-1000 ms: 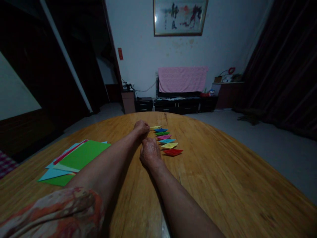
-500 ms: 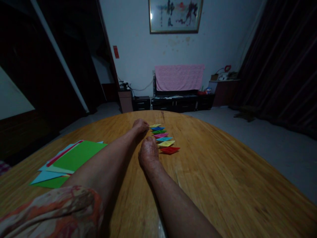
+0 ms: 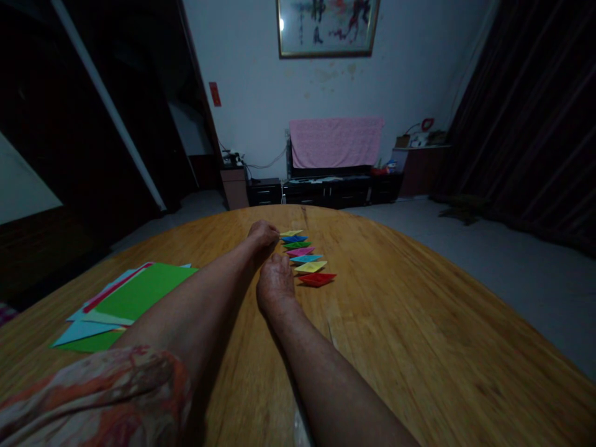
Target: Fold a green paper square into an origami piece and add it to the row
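Note:
Several folded paper boats stand in a row on the round wooden table [image 3: 391,323]. From the near end they are red [image 3: 317,280], yellow [image 3: 311,267], light blue [image 3: 306,259], pink [image 3: 300,252], green [image 3: 297,245], dark blue [image 3: 294,238] and, farthest, pale yellow [image 3: 292,233]. My left hand [image 3: 264,233] reaches to the far end, its fingertips pinched at the left tip of the pale yellow boat. Nearer to me, my right hand [image 3: 276,282] is closed beside the left tips of the middle boats. Its fingertips are hidden behind the hand.
Coloured paper sheets, green on top [image 3: 149,288], lie in a stack left of my left forearm. Beyond the table are a low black cabinet [image 3: 307,192] and a pink cloth [image 3: 335,143] draped over a screen. A dark curtain [image 3: 526,124] hangs at the right.
The whole view has shifted slightly, so everything sits a little higher and farther left. Both hands and the boats keep nearly the same places relative to each other.

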Demonstrator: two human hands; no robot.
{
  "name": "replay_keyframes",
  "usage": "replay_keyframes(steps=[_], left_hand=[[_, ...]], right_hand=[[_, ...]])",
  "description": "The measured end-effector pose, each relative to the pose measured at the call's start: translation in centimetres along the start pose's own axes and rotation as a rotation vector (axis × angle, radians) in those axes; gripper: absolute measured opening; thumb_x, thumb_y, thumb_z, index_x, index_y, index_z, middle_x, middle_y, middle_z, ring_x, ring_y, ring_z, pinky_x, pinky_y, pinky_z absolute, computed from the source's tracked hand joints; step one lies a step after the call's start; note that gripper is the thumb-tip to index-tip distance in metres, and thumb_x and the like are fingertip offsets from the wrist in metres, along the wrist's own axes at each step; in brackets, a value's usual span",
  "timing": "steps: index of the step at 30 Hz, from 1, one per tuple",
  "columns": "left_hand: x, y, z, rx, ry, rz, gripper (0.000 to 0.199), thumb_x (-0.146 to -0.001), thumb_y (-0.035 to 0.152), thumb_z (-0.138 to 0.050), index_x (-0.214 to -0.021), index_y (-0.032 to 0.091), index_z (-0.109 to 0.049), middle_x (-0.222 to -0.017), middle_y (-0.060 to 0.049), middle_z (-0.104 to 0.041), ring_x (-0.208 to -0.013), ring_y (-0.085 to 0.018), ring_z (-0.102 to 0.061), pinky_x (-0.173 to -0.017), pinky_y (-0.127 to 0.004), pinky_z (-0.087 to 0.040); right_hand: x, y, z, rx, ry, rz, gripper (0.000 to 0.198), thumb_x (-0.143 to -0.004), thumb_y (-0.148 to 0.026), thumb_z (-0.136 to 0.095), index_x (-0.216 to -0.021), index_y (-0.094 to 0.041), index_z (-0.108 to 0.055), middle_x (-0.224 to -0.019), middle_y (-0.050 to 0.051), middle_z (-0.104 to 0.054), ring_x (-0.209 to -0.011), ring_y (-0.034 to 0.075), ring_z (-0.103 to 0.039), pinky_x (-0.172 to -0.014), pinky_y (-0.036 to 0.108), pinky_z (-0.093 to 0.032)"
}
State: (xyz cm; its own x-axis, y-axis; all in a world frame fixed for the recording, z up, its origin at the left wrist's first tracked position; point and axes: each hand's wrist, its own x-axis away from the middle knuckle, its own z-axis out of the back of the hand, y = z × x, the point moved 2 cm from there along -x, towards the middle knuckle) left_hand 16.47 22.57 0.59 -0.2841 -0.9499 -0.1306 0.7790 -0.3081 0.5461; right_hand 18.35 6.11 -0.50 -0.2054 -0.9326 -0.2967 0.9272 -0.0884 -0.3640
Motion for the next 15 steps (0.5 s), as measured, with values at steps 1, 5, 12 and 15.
replay_keyframes(steps=[1,5,12,15], left_hand=[[0.0,0.0,0.1,-0.009,0.004,-0.005,0.019,-0.070,0.019,-0.063,-0.085,0.013,-0.073,-0.073,-0.005,-0.069,-0.069,-0.015,-0.060,-0.060,-0.021,-0.043],[0.0,0.0,0.3,-0.024,0.002,-0.008,0.023,-0.071,0.019,-0.064,-0.090,0.013,-0.074,-0.080,-0.006,-0.071,-0.074,-0.016,-0.062,-0.065,-0.022,-0.045],[0.8,0.3,0.6,0.007,-0.017,0.025,0.028,-0.071,0.020,-0.064,-0.096,0.013,-0.073,-0.084,-0.007,-0.072,-0.076,-0.017,-0.063,-0.069,-0.022,-0.046],[1.3,0.4,1.3,0.041,-0.016,0.051,0.029,-0.075,0.022,-0.061,-0.100,0.013,-0.072,-0.089,-0.008,-0.071,-0.079,-0.017,-0.063,-0.071,-0.023,-0.047]], right_hand=[[0.0,0.0,0.0,0.001,-0.004,0.002,0.034,-0.084,-0.004,-0.039,-0.109,-0.005,-0.063,-0.111,0.018,-0.060,-0.107,0.028,-0.049,-0.084,0.035,-0.042],[0.1,0.0,0.1,-0.001,-0.007,0.007,0.035,-0.085,-0.005,-0.039,-0.110,-0.005,-0.063,-0.110,0.018,-0.060,-0.108,0.028,-0.048,-0.085,0.035,-0.042],[0.0,0.0,0.1,0.017,-0.006,0.015,0.036,-0.084,-0.003,-0.039,-0.110,-0.004,-0.063,-0.111,0.018,-0.060,-0.107,0.028,-0.049,-0.083,0.034,-0.041],[-0.2,0.1,0.0,0.040,-0.022,0.020,0.038,-0.084,-0.001,-0.036,-0.109,-0.005,-0.064,-0.110,0.017,-0.061,-0.107,0.027,-0.050,-0.084,0.033,-0.040]])
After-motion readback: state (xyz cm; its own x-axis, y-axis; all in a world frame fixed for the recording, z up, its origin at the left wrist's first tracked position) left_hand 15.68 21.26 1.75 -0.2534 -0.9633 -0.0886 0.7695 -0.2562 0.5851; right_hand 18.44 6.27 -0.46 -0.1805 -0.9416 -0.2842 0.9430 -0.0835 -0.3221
